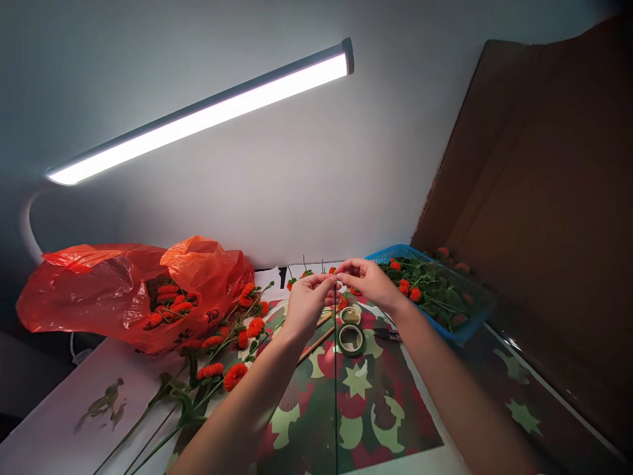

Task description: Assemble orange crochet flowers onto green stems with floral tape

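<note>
My left hand and my right hand meet above the middle of the table, fingertips pinched close together. Between them they hold the top of a thin dark green stem, which hangs straight down toward the bottom of the view. Whatever sits at its tip is mostly hidden by the fingers. Just beyond and below the hands, a dark green tape roll and a paler roll lie on the patterned sheet. Small scissors or pliers rest beside the right wrist.
Orange flowers on green stems lie at the left, near a red plastic bag holding more. A blue basket of flowers stands at the right by a cardboard panel. A lit lamp hangs above.
</note>
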### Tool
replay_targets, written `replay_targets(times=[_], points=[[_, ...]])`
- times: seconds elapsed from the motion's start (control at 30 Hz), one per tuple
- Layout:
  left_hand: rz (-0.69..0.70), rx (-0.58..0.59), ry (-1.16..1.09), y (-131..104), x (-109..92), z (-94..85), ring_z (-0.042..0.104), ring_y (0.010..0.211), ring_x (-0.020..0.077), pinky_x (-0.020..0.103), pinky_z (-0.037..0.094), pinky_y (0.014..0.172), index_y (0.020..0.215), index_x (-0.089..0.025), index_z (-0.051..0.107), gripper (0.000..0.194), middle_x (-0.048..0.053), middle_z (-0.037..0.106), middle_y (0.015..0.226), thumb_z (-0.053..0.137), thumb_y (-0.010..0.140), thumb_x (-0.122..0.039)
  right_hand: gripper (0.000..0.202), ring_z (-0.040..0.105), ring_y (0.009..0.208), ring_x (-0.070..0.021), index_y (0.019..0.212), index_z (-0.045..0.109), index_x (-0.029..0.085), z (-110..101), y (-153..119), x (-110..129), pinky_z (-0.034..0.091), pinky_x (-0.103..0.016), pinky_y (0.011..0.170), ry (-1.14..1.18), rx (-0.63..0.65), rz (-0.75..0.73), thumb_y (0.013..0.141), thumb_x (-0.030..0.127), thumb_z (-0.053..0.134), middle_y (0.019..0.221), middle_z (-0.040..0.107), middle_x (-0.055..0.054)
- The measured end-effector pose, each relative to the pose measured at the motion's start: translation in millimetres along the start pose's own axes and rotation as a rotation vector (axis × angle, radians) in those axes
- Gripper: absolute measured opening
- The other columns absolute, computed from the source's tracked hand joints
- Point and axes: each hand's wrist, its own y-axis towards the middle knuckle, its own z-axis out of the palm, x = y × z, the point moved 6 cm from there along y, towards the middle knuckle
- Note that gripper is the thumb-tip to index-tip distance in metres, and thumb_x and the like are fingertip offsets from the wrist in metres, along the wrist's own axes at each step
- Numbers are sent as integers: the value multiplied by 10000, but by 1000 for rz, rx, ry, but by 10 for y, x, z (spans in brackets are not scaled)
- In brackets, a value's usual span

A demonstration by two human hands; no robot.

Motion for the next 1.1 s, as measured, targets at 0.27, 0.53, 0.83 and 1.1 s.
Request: replay_targets(times=[0.27,0.53,0.83,1.1], points=[[193,-74,188,-19,-41,-23,529,483,96,178,383,460,646,-133,610,100,4,598,547,646,666,-225,272,589,698,-146,790,676,140,-18,6,-114,460,-280,657,-79,-23,38,641,359,736,746,664,-42],[150,-83,94,45,33,-50,557,489,103,194,419,490,689,-126,595,138,12,619,561,677,635,-224,326,595,662,-127,824,700,143,157,6,-335,477,-278,666,259,89,207,620,391,757,724,671,-35],[109,-91,-28,106,129,-65,571,500,95,207,455,517,752,-111,591,250,18,629,590,716,624,-284,281,444,491,-70,668,647,135,121,0,-352,354,-219,494,277,10,265,619,390,753,541,541,29],[96,-77,-36,102,148,-54,581,517,98,213,458,534,765,-100,608,306,18,625,594,723,606,-334,379,443,501,-68,671,669,131,106,3,-355,348,-219,508,300,25,318,488,427,820,571,581,17]])
